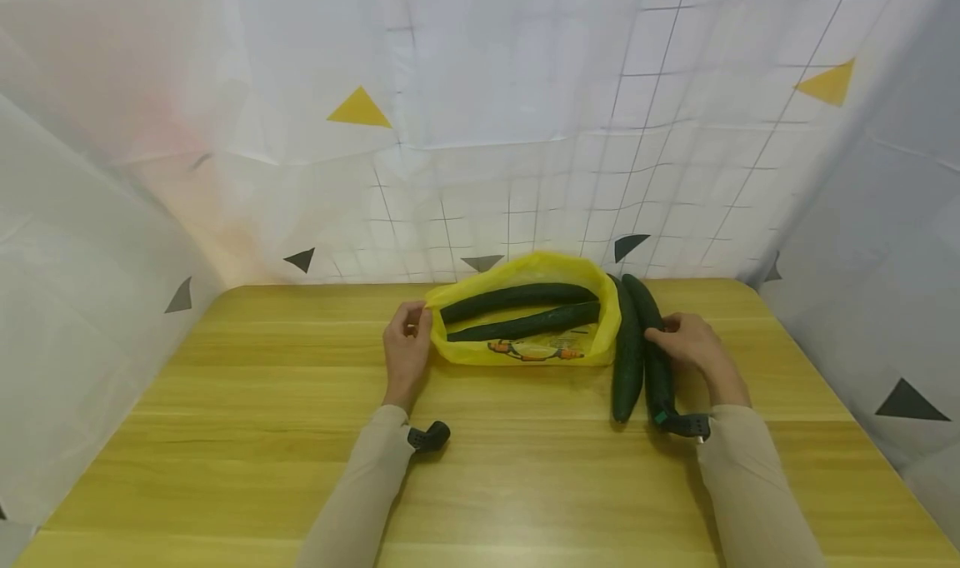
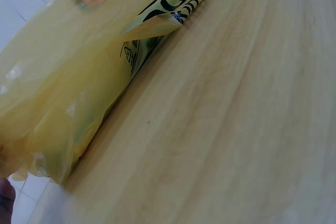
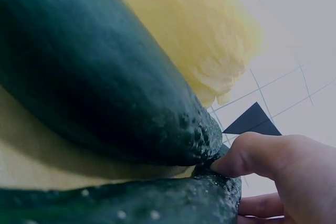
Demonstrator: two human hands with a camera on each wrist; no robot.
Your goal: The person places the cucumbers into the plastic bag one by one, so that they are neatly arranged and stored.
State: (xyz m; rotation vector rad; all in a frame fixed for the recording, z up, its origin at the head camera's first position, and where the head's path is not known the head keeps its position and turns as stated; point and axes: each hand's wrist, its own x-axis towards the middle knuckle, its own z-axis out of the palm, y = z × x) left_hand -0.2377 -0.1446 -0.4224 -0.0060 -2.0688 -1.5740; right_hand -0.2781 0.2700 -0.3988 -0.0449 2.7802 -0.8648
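Note:
A yellow plastic bag (image 1: 459, 353) lies on its side with its mouth held wide, and two cucumbers, a rear one (image 1: 510, 299) and a front one (image 1: 525, 326), rest inside it. My left hand (image 1: 407, 351) pinches the bag's left edge; only a bit of a finger shows in the left wrist view. Against the bag's right side, an unheld cucumber (image 1: 627, 376) lies lengthwise on the table. Just right of it is another cucumber (image 1: 657, 372), gripped near its upper part by my right hand (image 1: 693, 343). In the right wrist view, the thumb (image 3: 247, 153) presses on that cucumber.
The wooden table (image 1: 262, 401) ends at a white sheet wall (image 1: 480, 176) right behind the bag. More white sheeting (image 1: 82, 301) stands along the left side, and a grey-white sheet (image 1: 892, 243) along the right. Each wrist carries a small black camera (image 1: 429, 437).

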